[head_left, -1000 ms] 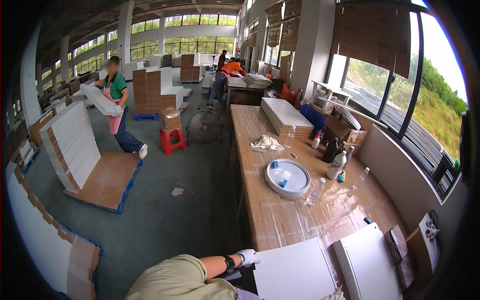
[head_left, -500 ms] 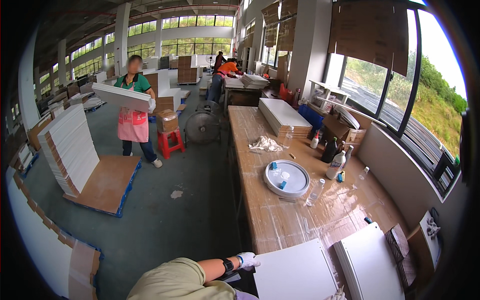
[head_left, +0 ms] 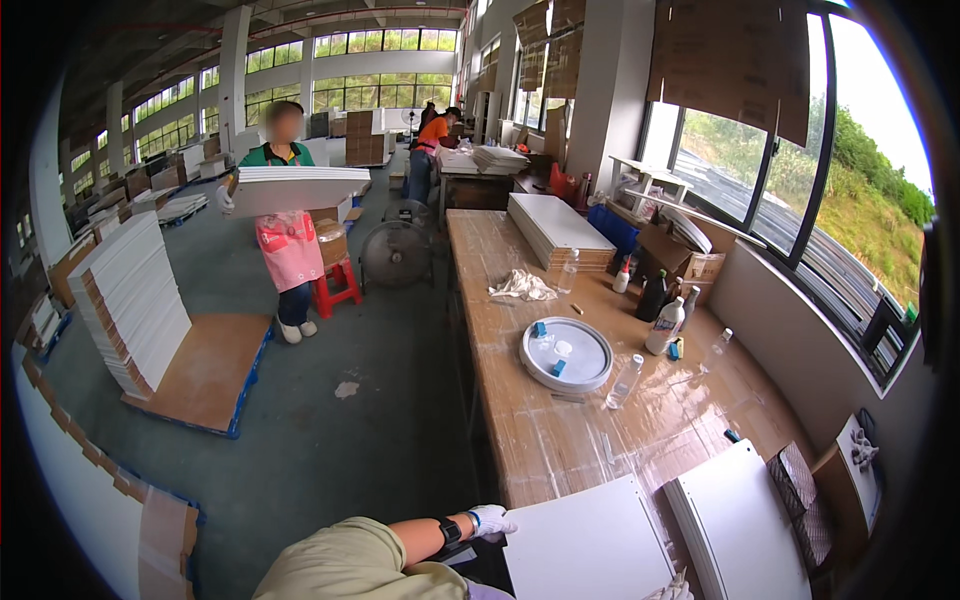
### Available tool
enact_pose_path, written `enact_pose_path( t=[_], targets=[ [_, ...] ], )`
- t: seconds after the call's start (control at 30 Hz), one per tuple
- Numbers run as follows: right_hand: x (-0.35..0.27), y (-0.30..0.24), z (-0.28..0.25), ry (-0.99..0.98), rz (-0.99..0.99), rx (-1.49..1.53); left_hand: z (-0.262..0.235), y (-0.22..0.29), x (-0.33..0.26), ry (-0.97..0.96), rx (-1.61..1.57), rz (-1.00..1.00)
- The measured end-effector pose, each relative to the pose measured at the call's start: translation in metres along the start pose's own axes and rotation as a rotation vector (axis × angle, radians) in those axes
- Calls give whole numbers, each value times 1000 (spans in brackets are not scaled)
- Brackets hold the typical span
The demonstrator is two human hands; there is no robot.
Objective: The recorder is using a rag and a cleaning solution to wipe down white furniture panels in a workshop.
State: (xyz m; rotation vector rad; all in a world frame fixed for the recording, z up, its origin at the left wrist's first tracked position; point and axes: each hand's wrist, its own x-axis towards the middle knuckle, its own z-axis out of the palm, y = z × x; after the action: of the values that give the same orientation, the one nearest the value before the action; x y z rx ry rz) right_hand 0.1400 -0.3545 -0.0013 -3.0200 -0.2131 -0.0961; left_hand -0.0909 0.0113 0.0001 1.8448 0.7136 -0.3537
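My left hand [head_left: 491, 520], in a white glove with a dark watch on the wrist, grips the left edge of a white panel [head_left: 588, 535] at the near end of the table. At the lower edge of the picture, my right hand [head_left: 674, 588], also gloved, shows only in part, closed at the panel's right edge. Just right of this panel lies a stack of white panels [head_left: 740, 520]. Farther up the table is a round white lid [head_left: 592, 372] with blue pieces and a white patch on it.
The plastic-covered table [head_left: 500, 420] also bears bottles [head_left: 666, 326], a crumpled cloth [head_left: 522, 286] and another panel stack [head_left: 560, 228]. On the left, a co-worker [head_left: 285, 230] carries white panels near a pallet [head_left: 205, 370], a red stool [head_left: 337, 288] and a floor fan [head_left: 395, 254].
The co-worker with the panels has turned and stepped a little to the right and closer. The person in orange farther back has straightened up. My hands stay at the panel.
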Motion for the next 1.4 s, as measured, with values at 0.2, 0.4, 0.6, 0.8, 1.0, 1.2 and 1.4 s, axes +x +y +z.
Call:
enact_pose_path(
  t=[0.2, 0.4, 0.6, 0.8, 1.0, 1.2, 1.4],
  targets=[
    [-1, 2, -1, 7, 1, 1, 4, -8, 3, 30, -43, 13],
    [-7, 22, 5, 20, 16, 8, 6, -17, 9, -10, -95, 44],
    [-20, 100, 22, 93, 121, 41, 9, -42, 7, -37, -268, 39],
    [-79, 247, 32, 311, 483, 8, 13, -55, -25, -71, -495, -147],
    [-166, 326, 8, 219, 859, -11, 12, -50, -29, 81, -55, -171],
    [-205, 371, 8, 164, 1003, 108, 13, 18, -19, 376, 253, -101],
    [-220, 405, 7, 188, 1061, 246, 26, 23, 12, 399, 327, -256]
  ],
)
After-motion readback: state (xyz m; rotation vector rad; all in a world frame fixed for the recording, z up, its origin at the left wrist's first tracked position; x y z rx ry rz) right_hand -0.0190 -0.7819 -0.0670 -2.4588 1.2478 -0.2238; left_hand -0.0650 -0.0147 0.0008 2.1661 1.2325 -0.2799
